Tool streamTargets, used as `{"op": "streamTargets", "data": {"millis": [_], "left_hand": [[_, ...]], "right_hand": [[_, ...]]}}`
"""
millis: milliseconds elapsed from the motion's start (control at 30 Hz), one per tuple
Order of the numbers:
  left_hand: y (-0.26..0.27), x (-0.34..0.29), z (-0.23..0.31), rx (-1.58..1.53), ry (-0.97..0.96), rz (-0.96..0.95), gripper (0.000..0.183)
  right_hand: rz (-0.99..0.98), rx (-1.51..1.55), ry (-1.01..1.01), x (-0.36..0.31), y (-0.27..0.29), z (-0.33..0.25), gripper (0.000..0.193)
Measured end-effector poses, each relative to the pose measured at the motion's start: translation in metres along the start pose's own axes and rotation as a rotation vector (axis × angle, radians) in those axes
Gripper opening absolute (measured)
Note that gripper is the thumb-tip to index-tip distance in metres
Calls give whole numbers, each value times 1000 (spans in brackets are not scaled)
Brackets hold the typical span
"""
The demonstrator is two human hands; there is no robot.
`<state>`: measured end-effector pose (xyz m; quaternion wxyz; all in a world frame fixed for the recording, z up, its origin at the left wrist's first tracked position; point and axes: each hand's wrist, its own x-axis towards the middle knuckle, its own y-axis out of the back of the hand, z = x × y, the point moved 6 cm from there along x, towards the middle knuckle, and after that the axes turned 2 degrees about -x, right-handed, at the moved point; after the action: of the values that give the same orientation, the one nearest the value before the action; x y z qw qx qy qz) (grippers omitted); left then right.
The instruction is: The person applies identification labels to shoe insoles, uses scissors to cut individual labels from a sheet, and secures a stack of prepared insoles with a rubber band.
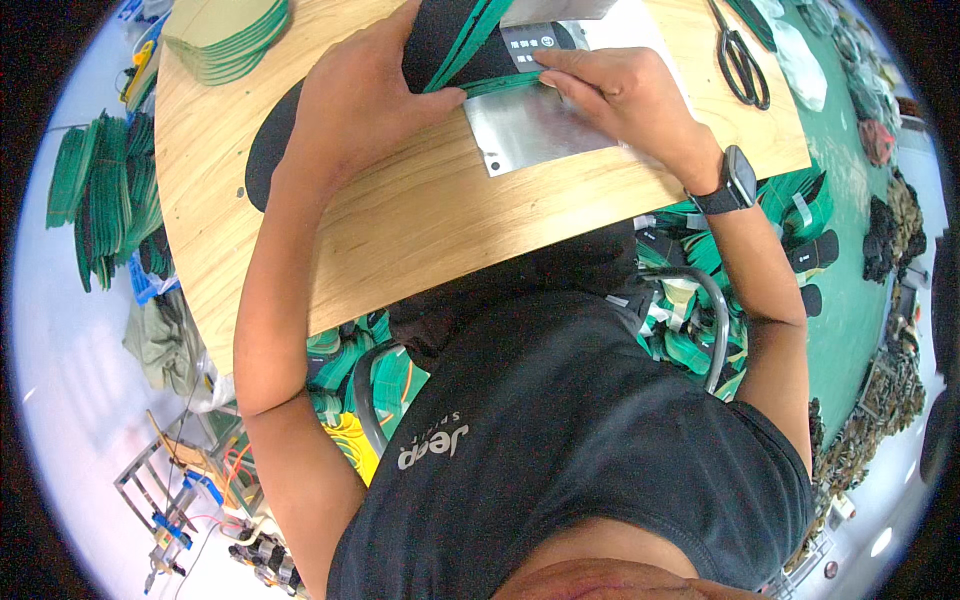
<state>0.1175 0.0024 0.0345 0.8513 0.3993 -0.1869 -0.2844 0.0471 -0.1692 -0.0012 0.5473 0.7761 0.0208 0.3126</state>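
Note:
My left hand [350, 100] grips a bundle of black insoles with green undersides [468, 45] at the far middle of the table. Its thumb lies along their near edge, and its other fingers are partly hidden. My right hand [630, 95], with a watch at the wrist, pinches the end of the lowest black insole between thumb and forefinger, beside white printed marks [530, 47]. Beneath this hand lies a shiny metal plate [530, 130]. Another black insole [268, 150] rests on the table, partly behind my left forearm.
On the wooden table [420, 235], a stack of beige and green insoles [228, 45] sits at the far left. Black-handled scissors [742, 70] lie at the far right. Bundled green insoles [105, 190] hang at the left, with more [690, 320] below the table's near edge.

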Motion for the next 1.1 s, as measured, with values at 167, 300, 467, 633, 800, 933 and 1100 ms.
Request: {"op": "streamTargets", "data": {"millis": [167, 300, 467, 633, 800, 933, 1100], "left_hand": [[3, -7, 19, 55, 8, 15, 63], [2, -3, 10, 26, 74, -34, 62], [1, -9, 21, 99, -34, 50, 61], [-5, 1, -2, 74, -16, 20, 61], [-3, 0, 4, 59, -39, 11, 62], [-6, 1, -5, 105, -96, 40, 63], [-3, 0, 5, 106, 51, -40, 64]], "right_hand": [[-28, 206, -198, 2, -1, 12, 18], [-42, 329, -378, -1, 3, 9, 22], [14, 180, -241, 2, 8, -2, 25], [-46, 163, -293, 12, 17, -6, 28], [53, 47, -170, 11, 11, -6, 23], [23, -1, -97, 11, 7, -9, 22], [39, 67, -114, 16, 16, -9, 20]]}}
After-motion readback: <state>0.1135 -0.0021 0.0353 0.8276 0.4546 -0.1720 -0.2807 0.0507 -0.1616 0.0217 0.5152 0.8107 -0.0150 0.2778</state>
